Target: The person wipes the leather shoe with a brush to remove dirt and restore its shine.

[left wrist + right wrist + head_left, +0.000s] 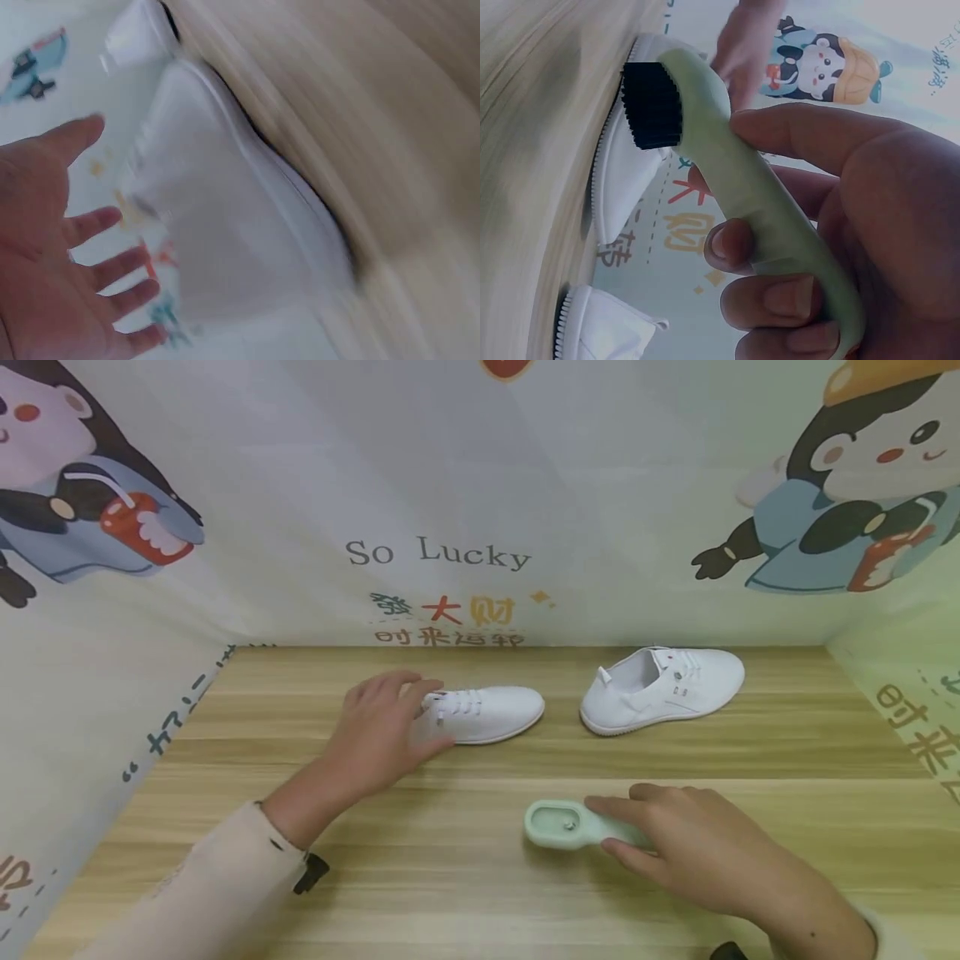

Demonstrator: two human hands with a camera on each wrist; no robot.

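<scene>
My right hand point(697, 843) grips the handle of a pale green scrub brush point(557, 824), fingers wrapped round it and thumb along its side. Dark bristles point(652, 105) on the brush head show in the right wrist view. In the head view my left hand point(382, 727) is at the heel end of the left white lace-up shoe point(491, 714), covering that end. The left wrist view shows this hand's fingers point(124, 262) spread and loosely extended beside the blurred shoe point(217, 195), with nothing gripped.
A second white shoe point(663, 692) stands to the right near the back wall, its toe pointing right. The wood-grain tabletop point(450, 877) is bounded by printed fabric walls point(622, 510) at the back and both sides.
</scene>
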